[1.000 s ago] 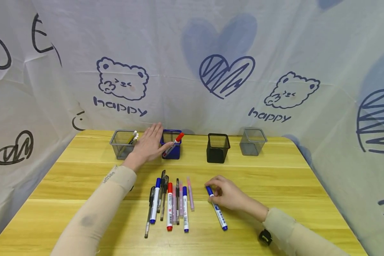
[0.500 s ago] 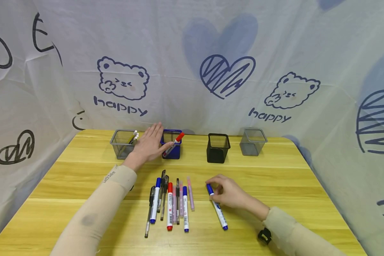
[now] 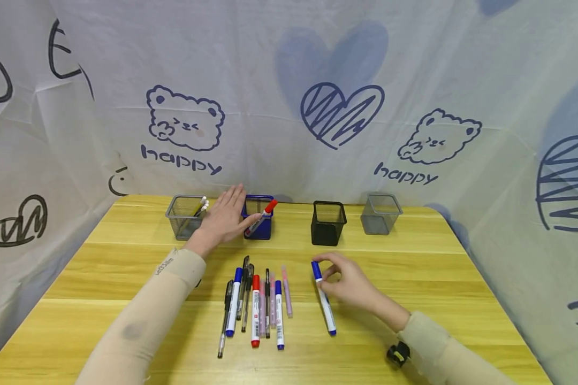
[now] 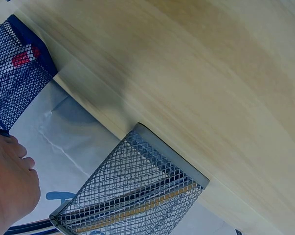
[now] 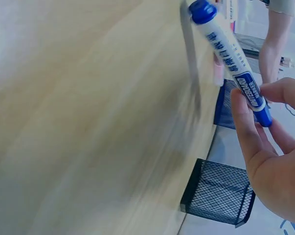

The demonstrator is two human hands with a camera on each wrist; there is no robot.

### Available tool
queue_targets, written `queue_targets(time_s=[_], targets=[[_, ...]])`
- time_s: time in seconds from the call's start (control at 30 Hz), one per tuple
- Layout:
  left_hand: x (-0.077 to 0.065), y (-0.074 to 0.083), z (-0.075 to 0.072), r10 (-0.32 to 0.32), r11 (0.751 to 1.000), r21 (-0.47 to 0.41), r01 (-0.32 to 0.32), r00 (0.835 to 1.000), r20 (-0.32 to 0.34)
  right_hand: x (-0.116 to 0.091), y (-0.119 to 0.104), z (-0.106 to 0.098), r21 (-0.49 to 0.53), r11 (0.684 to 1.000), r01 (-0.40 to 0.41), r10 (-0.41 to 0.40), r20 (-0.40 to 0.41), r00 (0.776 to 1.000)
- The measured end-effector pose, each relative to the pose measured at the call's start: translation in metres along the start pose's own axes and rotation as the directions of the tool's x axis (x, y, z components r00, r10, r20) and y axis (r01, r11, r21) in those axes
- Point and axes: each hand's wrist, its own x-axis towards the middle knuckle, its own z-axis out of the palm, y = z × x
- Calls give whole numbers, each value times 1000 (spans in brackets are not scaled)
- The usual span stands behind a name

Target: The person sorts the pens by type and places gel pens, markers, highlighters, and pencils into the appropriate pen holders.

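Observation:
My right hand pinches a blue-capped white marker between thumb and fingers near its cap. In the right wrist view the marker slants above the wood, its shadow apart from it. At the back, my left hand lies with straight fingers beside the blue mesh pen holder, its thumb reaching across the holder's near side. A red-capped marker leans in that holder. Between the hands several pens and markers lie in a row, among them a red marker and a blue marker.
Left of my left hand stands a grey mesh pen holder with a few white-tipped pens. A black mesh holder and another grey holder stand at the back right. A printed white cloth hangs behind the wooden table.
My right hand has moved a little up and away from the front with the blue marker, whose lower end has shifted left and become steeper. The left hand stays where it was.

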Motion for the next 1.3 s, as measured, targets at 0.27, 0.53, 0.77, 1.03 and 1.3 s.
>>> queue_targets(time_s=[0.27, 0.53, 0.77, 1.03, 1.3], targets=[[0, 0, 1, 0, 1000, -13, 0, 1000, -2, 5, -11, -5, 87, 995, 39, -29, -119, 993], [0, 0, 2, 0, 1000, -11, 0, 1000, -5, 15, -18, -7, 182, 977, 113, -67, -243, 968], [-1, 0, 0, -2, 1000, -20, 2, 1000, -2, 23, -27, -6, 265, 942, 208, -106, -352, 930], [-1, 0, 0, 1, 1000, -17, -1, 1000, -8, 36, -38, -5, 291, 917, 273, -126, -438, 890], [0, -2, 1, 5, 1000, -7, -5, 1000, -10, 56, -54, -5, 329, 892, 309, -93, -536, 839]])
